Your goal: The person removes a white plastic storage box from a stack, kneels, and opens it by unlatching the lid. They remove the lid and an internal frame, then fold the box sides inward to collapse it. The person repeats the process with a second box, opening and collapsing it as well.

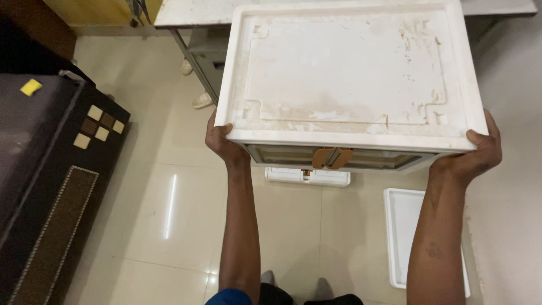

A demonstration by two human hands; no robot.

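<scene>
both hands carry a white plastic cabinet [350,73] above the tiled floor [169,214].
left hand [223,141] and right hand [477,152] clasp its near corners; a white tray [403,226] lies on the floor, right.

A white tray [402,226] is lying flat on the tiled floor [169,186] at the lower right. A small white piece [307,177] is sitting on the floor just beyond it to the left. A dark bed frame [62,186] is running along the left edge, showing pale square inlays [99,127], and a yellow scrap [31,87] is resting on its mattress. A pale counter [192,12] is standing at the top, with two white feet [195,85] showing beneath it.
</scene>
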